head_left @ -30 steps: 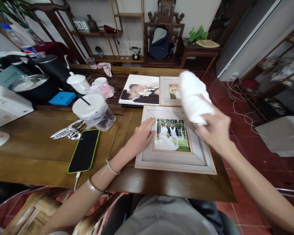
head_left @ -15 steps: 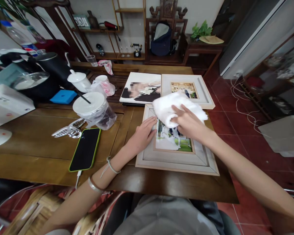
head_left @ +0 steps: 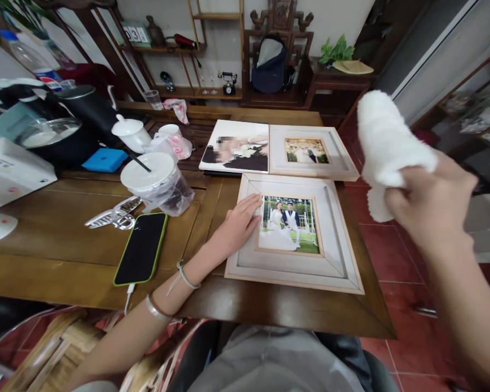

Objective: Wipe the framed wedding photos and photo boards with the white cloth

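A pale wooden picture frame (head_left: 335,245) with a wedding photo lies flat at the near right of the wooden table (head_left: 65,239). My left hand (head_left: 237,226) rests flat on the frame's left border, fingers stretched out. My right hand (head_left: 433,209) is raised off to the right of the table, above the floor, closed on a white fluffy cloth (head_left: 386,144). The cloth is clear of the frame.
A second framed photo (head_left: 343,158) and a frameless print (head_left: 234,155) lie behind the first. Left of my hand are a green-cased phone (head_left: 141,247), a hair clip (head_left: 114,215), a lidded cup with straw in a bag (head_left: 153,182), a teapot (head_left: 130,133) and kettles. Red tile floor lies to the right.
My right hand has lifted the cloth off the photo and swung it up and to the right, away from the table. The left hand has stayed on the frame.
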The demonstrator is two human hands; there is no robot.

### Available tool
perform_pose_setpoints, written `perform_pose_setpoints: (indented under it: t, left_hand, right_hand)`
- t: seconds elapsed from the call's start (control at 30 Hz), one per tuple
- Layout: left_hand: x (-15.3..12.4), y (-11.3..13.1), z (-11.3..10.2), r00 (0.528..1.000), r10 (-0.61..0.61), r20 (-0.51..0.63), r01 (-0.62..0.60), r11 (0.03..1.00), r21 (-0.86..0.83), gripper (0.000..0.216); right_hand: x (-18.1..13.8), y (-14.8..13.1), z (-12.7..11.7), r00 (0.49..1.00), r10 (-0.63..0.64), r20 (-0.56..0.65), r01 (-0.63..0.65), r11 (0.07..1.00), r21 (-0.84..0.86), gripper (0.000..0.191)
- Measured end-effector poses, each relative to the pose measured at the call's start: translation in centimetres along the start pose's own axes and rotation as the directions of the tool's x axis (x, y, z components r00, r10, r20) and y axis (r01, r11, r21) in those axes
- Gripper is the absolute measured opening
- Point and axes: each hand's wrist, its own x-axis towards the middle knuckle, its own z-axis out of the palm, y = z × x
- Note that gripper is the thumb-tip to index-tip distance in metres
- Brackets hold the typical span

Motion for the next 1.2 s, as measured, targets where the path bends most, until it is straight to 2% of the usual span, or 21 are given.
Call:
perform_pose_setpoints:
  t: [0.03, 0.1, 0.13, 0.23, 0.33, 0.43, 0.6, 0.73, 0.83, 0.93, 1.03, 1.2]
  left_hand:
    - [0.0, 0.0, 0.0, 1.0, -0.002, 0.0, 0.002, 1.0, 0.0, 0.037]
    - [0.0, 0.0, -0.1, 1.0, -0.006, 0.002, 0.006, 1.0, 0.001, 0.037]
    - [0.0, 0.1, -0.1, 1.0, -0.007, 0.004, 0.007, 1.0, 0.001, 0.038]
    - [0.0, 0.1, -0.1, 1.0, -0.003, 0.003, 0.003, 1.0, -0.005, 0.038]
    - [0.0, 0.1, 0.0, 1.0, -0.01, -0.011, 0.01, 1.0, -0.013, 0.04]
    - [0.0, 0.2, 0.0, 0.999, -0.037, -0.021, 0.037, 0.999, -0.009, 0.044]
    - [0.1, 0.4, 0.0, 0.999, -0.039, 0.007, 0.039, 0.999, 0.005, 0.044]
    - [0.1, 0.3, 0.0, 1.0, -0.015, 0.018, 0.014, 0.999, 0.036, 0.044]
    - [0.0, 0.1, 0.0, 1.0, 0.001, 0.01, -0.002, 0.999, 0.043, 0.044]
    - [0.0, -0.1, 0.0, 1.0, 0.025, -0.003, -0.025, 0.999, 0.037, 0.043]
    - [0.1, -0.1, -0.1, 0.999, 0.032, 0.002, -0.033, 0.999, 0.028, 0.042]
    - [0.0, 0.1, -0.3, 0.999, -0.004, 0.036, 0.003, 1.0, 0.021, 0.042]
  right_hand:
    - [-0.2, -0.5, 0.6, 0.996, -0.095, 0.003, 0.095, 0.995, 0.015, 0.013]
    - [-0.7, -2.0, 2.2, 0.958, -0.269, 0.102, 0.262, 0.962, 0.078, 0.017]
    - [-0.9, -2.7, 3.2, 0.932, -0.324, 0.162, 0.305, 0.943, 0.129, 0.02]
    - [-1.3, -4.4, 5.9, 0.883, -0.376, 0.279, 0.297, 0.911, 0.286, 0.029]
    - [-1.5, -5.3, 6.7, 0.883, -0.342, 0.322, 0.224, 0.909, 0.351, 0.031]
    - [-2.2, -6.3, 4.9, 0.859, -0.364, 0.36, 0.22, 0.897, 0.383, 0.031]
    - [-5.7, -9.2, -1.8, 0.791, -0.433, 0.433, 0.215, 0.859, 0.465, 0.025]
    - [-8.1, -10.9, -6.3, 0.799, -0.478, 0.365, 0.254, 0.818, 0.515, 0.018]
    - [-8.8, -12.0, -7.0, 0.816, -0.452, 0.361, 0.211, 0.814, 0.541, 0.015]
    - [-8.5, -12.5, -5.4, 0.812, -0.401, 0.424, 0.126, 0.83, 0.544, 0.021]
    - [-7.2, -11.8, -2.3, 0.803, -0.362, 0.473, 0.088, 0.858, 0.506, 0.037]
    - [-2.9, -8.3, 3.7, 0.881, -0.227, 0.416, 0.057, 0.922, 0.383, 0.044]
